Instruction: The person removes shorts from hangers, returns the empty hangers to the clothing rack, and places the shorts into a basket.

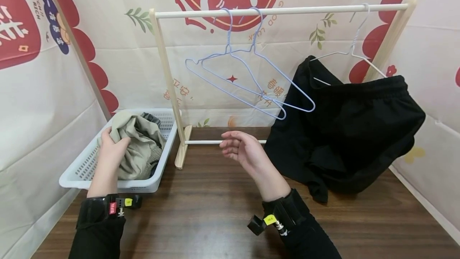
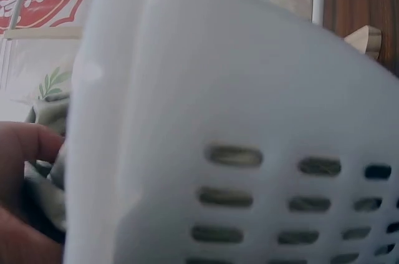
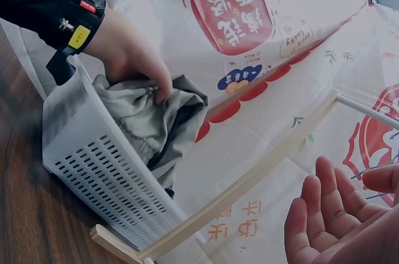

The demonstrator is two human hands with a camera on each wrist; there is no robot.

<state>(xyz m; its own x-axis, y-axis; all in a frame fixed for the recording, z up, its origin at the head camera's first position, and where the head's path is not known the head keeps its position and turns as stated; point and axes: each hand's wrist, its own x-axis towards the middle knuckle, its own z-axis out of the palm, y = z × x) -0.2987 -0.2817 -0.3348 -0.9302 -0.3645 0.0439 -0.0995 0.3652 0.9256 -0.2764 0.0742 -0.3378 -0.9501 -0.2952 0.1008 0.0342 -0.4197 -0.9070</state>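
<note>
One left hand (image 1: 111, 151) is gripping a soft, probably light grey-green garment (image 1: 140, 143), best taken mid-bunch, near the left edge of the basket (image 1: 138, 187), right hand (image 1: 248, 153) hanging empty.

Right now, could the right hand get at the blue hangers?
Probably yes: the right hand holds nothing, and no object shows between it and the blue hangers; the black garment hangs farther right along the rail.

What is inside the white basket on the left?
A crumpled khaki garment, gripped by the left hand, with darker cloth showing at its far edge. Whatever else lies in the basket beneath the garment is covered, so the number of pieces cannot be told.
</note>
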